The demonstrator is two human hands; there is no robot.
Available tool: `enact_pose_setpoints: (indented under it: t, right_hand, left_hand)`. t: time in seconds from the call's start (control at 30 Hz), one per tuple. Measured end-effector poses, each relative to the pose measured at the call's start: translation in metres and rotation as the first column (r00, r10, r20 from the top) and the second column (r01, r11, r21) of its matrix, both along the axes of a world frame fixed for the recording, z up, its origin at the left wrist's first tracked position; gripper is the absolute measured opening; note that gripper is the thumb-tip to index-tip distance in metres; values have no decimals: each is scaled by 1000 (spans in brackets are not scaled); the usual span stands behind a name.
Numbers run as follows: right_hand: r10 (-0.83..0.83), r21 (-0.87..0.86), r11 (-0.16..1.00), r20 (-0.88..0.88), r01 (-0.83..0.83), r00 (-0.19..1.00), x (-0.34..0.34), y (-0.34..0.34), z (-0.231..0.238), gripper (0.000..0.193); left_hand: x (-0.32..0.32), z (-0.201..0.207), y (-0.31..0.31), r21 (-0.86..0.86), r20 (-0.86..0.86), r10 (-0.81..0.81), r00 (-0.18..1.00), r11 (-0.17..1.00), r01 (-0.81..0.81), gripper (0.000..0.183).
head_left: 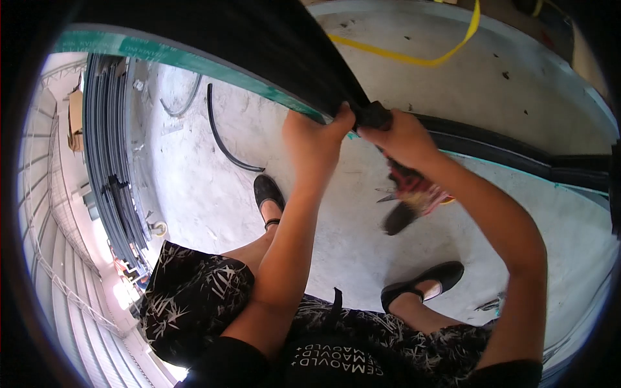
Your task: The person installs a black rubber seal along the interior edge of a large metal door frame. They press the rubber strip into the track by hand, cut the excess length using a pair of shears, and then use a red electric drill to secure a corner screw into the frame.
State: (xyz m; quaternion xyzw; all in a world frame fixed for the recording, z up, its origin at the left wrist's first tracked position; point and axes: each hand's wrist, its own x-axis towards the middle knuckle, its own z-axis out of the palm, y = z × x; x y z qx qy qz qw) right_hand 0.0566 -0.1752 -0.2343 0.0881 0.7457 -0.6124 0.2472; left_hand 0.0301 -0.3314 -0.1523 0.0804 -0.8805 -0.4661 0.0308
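A long black frame profile (259, 45) with a green film strip (187, 61) along its side slants from the upper left to the middle. At its near end my left hand (315, 143) is closed around the lower edge, with its thumb up against the black surface. Close beside it, my right hand (407, 139) is closed on a short black end piece (373, 116) at the tip of the profile. Just below the right hand is a blurred red-and-black patterned object (414, 187) with a dark rounded end; its kind cannot be made out.
Another dark profile (504, 139) runs off to the right. A yellow strap (420, 61) loops across the top. On the pale floor lies a curved black strip (220, 132) near my shoe (268, 194). Stacked dark profiles (107, 149) stand on the left.
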Motion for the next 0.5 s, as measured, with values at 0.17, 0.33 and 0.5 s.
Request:
enact_pose_setpoints:
  t: [0.17,0.33,0.5]
  right_hand:
    - [-31,38,999,-73,34,997,-4,-10,-11,42]
    - [-4,-26,1000,8,4,1000,-3,16,4,44]
    - [48,186,982,-136,-22,990,-6,-11,16,52]
  left_hand:
    - [-3,-3,-7,-14,-21,-33,999,999,33,28]
    - [-4,-7,-21,-4,-83,-14,996,1000,14,29]
    - [-3,-4,-9,-10,-16,-18,1000,1000,18,26]
